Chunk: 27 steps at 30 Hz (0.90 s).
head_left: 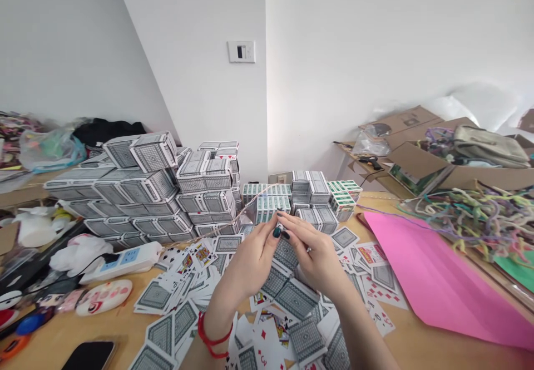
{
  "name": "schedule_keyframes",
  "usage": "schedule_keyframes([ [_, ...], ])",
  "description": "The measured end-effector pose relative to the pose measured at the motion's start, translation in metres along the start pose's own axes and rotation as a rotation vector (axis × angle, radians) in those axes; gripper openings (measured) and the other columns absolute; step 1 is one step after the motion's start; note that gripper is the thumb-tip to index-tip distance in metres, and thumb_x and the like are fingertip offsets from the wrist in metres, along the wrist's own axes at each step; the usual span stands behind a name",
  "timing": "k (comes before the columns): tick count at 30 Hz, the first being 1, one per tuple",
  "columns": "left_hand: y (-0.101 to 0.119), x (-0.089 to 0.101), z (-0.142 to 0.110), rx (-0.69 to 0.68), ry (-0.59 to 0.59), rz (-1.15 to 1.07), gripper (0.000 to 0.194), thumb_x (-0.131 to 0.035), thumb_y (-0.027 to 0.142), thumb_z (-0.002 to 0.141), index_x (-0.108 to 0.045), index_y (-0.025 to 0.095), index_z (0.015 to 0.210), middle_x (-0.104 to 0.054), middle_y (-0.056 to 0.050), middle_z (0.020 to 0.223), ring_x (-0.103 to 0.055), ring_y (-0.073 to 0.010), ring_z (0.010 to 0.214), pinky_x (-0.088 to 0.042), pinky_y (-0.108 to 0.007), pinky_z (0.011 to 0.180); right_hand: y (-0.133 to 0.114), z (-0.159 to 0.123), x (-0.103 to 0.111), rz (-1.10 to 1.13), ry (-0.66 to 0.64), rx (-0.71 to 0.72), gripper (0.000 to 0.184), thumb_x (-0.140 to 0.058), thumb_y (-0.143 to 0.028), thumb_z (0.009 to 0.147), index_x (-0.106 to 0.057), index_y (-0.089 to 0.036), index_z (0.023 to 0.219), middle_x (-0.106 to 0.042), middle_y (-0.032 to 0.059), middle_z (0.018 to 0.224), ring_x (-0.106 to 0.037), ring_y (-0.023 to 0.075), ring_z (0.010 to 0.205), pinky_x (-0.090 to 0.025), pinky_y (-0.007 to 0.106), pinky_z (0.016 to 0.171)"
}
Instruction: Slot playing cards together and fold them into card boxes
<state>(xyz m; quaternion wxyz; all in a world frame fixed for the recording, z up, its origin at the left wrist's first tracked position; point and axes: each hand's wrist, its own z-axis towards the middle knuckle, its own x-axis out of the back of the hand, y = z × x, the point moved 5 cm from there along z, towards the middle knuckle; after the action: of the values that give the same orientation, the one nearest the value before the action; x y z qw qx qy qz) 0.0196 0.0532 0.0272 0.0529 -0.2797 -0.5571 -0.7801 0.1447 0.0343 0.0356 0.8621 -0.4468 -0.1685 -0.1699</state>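
My left hand (251, 263) and my right hand (316, 257) meet above a heap of loose playing cards (287, 297) on the wooden table (62, 334). Both hands have their fingers pinched together at the tips, around something small that I cannot make out. A thin string (261, 192) runs up and back from the fingertips. A red band circles my left wrist. Behind the hands stands a wall of stacked grey card boxes (158, 192).
A pink paper sheet (421, 272) lies at the right, with tangled pipe cleaners (471, 211) and cardboard boxes (421, 153) behind it. At the left are a white power strip (125, 261), small toys (104, 296) and a black phone (89, 355).
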Motion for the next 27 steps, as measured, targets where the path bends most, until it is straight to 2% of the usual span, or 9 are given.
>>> schedule_keyframes([
  [3,0.002,-0.003,0.0,-0.027,-0.03,-0.066,0.047,-0.036,0.039,0.089,-0.035,0.024,0.134,-0.04,-0.007,0.138,-0.035,-0.0213,0.127,-0.026,-0.037,0.105,0.007,0.0,0.001,0.102,0.135,-0.122,0.029,-0.043,-0.028,0.088,-0.063,-0.025,0.109,-0.059,0.0058,0.12,-0.052,0.0225,0.113,-0.041,0.043,0.098],
  [7,0.003,0.004,0.001,-0.01,-0.085,-0.025,0.057,-0.054,0.041,0.08,-0.036,0.029,0.132,-0.042,-0.006,0.135,-0.036,-0.0245,0.125,-0.029,-0.038,0.102,0.021,0.001,0.006,0.241,0.113,-0.25,0.029,-0.047,-0.038,0.086,-0.065,-0.025,0.104,-0.057,0.0067,0.123,-0.052,0.0238,0.113,-0.042,0.043,0.096],
  [9,0.001,0.015,0.002,0.018,-0.008,-0.005,0.05,-0.051,0.04,0.082,-0.039,0.03,0.129,-0.045,-0.007,0.13,-0.04,-0.0249,0.121,-0.031,-0.038,0.1,0.026,0.002,0.013,0.297,0.114,-0.273,0.033,-0.045,-0.041,0.087,-0.06,-0.026,0.111,-0.056,0.0067,0.124,-0.051,0.0232,0.114,-0.044,0.043,0.094],
  [12,-0.001,0.033,0.002,0.012,0.175,-0.062,0.039,-0.045,0.039,0.086,-0.04,0.028,0.122,-0.048,-0.006,0.122,-0.045,-0.0229,0.113,-0.034,-0.035,0.095,0.029,0.001,0.019,0.264,0.059,-0.238,0.035,-0.046,-0.042,0.086,-0.055,-0.029,0.117,-0.048,0.0058,0.131,-0.043,0.0235,0.121,-0.042,0.044,0.095],
  [15,0.001,0.046,-0.003,-0.089,0.332,-0.117,0.031,-0.039,0.039,0.088,-0.038,0.027,0.117,-0.049,-0.005,0.109,-0.049,-0.0189,0.098,-0.037,-0.031,0.088,0.027,-0.002,0.014,0.249,-0.062,-0.214,0.043,-0.049,-0.041,0.085,-0.044,-0.031,0.127,-0.041,0.0056,0.137,-0.04,0.0235,0.123,-0.042,0.044,0.094],
  [17,0.004,0.05,-0.008,-0.161,0.428,-0.094,0.029,-0.036,0.038,0.089,-0.036,0.027,0.116,-0.048,-0.004,0.103,-0.049,-0.0169,0.089,-0.038,-0.029,0.083,0.025,-0.003,0.009,0.249,-0.128,-0.2,0.052,-0.051,-0.041,0.083,-0.036,-0.032,0.132,-0.041,0.007,0.136,-0.043,0.0235,0.12,-0.045,0.043,0.092],
  [19,0.005,0.05,-0.013,-0.198,0.49,-0.061,0.027,-0.035,0.038,0.09,-0.036,0.026,0.115,-0.046,-0.005,0.101,-0.048,-0.0164,0.085,-0.038,-0.029,0.082,0.02,-0.003,0.006,0.216,-0.148,-0.161,0.055,-0.054,-0.04,0.082,-0.035,-0.031,0.132,-0.042,0.0076,0.134,-0.044,0.0237,0.118,-0.044,0.042,0.092],
  [24,-0.001,0.05,-0.018,-0.196,0.523,-0.12,0.025,-0.032,0.039,0.09,-0.038,0.026,0.11,-0.043,-0.005,0.101,-0.047,-0.017,0.085,-0.038,-0.03,0.082,0.002,0.0,0.004,0.119,-0.139,-0.078,0.025,-0.048,-0.037,0.085,-0.05,-0.027,0.108,-0.039,0.0077,0.127,-0.037,0.0229,0.121,-0.038,0.039,0.097],
  [27,0.001,0.052,-0.019,-0.246,0.544,-0.213,0.022,-0.044,0.038,0.086,-0.038,0.027,0.104,-0.042,-0.005,0.107,-0.047,-0.018,0.095,-0.038,-0.031,0.085,-0.005,-0.001,0.001,0.126,-0.123,-0.061,0.014,-0.048,-0.035,0.086,-0.049,-0.025,0.096,-0.037,0.0079,0.126,-0.036,0.0235,0.121,-0.038,0.039,0.095],
])
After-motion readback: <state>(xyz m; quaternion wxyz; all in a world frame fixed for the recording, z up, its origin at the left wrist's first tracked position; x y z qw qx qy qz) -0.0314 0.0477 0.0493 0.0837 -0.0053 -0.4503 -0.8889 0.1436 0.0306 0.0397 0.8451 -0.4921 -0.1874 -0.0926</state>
